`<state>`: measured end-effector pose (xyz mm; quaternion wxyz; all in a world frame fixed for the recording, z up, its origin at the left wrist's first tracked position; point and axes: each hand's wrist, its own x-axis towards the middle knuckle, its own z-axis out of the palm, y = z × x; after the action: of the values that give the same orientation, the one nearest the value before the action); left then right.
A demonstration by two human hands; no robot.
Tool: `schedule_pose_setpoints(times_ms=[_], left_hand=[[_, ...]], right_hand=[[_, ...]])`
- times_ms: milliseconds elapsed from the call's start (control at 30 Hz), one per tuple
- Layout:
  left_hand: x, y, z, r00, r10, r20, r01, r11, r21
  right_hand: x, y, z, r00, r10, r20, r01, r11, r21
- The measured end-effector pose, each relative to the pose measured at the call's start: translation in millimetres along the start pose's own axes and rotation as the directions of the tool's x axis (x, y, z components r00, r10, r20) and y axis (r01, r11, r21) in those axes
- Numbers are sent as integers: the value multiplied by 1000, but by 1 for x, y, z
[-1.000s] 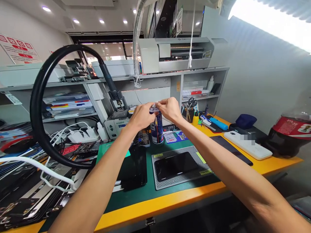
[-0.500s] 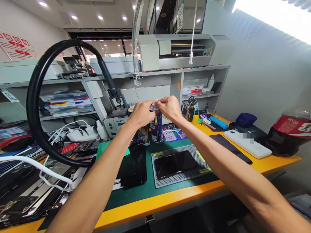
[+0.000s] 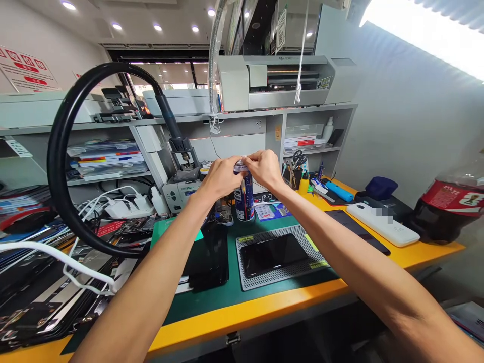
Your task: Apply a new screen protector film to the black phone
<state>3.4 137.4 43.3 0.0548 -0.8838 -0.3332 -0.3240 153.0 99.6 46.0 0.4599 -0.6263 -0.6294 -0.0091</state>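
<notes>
Two bare hands, one dark blue can – both meet at its top, near the middle of the view. Left hand comes in from the left, fingers curled round the upper end, thumb lying across the near side; narrow, holding the can. Right hand comes from the right, fingertips bunched and pinched narrow on the can's top edge, touching it; exact finger placement underneath is hidden. Can sits between the two hands and below their fingertips, upright, lower body and printed label uncovered, base down on the far part of the green mat. Fingertips of both hands are close together on the can's light-coloured top, which they partly cover.

Near the can: blue-and-white card just beside the base, on the right. Nearer the person, a black phone lies flat on a grey perforated pad, between the forearms, well apart from both hands. Black glossy panel lies left of the pad, partly behind the left forearm. Yellow table under it all. Right side of the table: yellow bottle, blue tool, white slab-shaped device, large red-labelled bottle of dark drink. Left side – thick black hose looping over piled parts.
</notes>
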Motion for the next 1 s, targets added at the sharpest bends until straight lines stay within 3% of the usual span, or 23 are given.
schedule_pose_setpoints(times_ms=[367, 600, 767, 1000], left_hand=[[1, 0, -1, 1000, -4, 17, 4, 1000, -19], [-2, -2, 2, 1000, -22, -8, 21, 997, -74], [-6, -3, 8, 994, -90, -54, 84, 991, -107], [-11, 4, 7, 983, -103, -154, 85, 989, -121]], right_hand=[[1, 2, 3, 1000, 7, -11, -6, 997, 83], [2, 1, 0, 996, 80, 34, -86, 975, 204], [-6, 17, -17, 975, 166, 144, -209, 904, 373], [-65, 50, -52, 916, 117, 383, -308, 817, 487]])
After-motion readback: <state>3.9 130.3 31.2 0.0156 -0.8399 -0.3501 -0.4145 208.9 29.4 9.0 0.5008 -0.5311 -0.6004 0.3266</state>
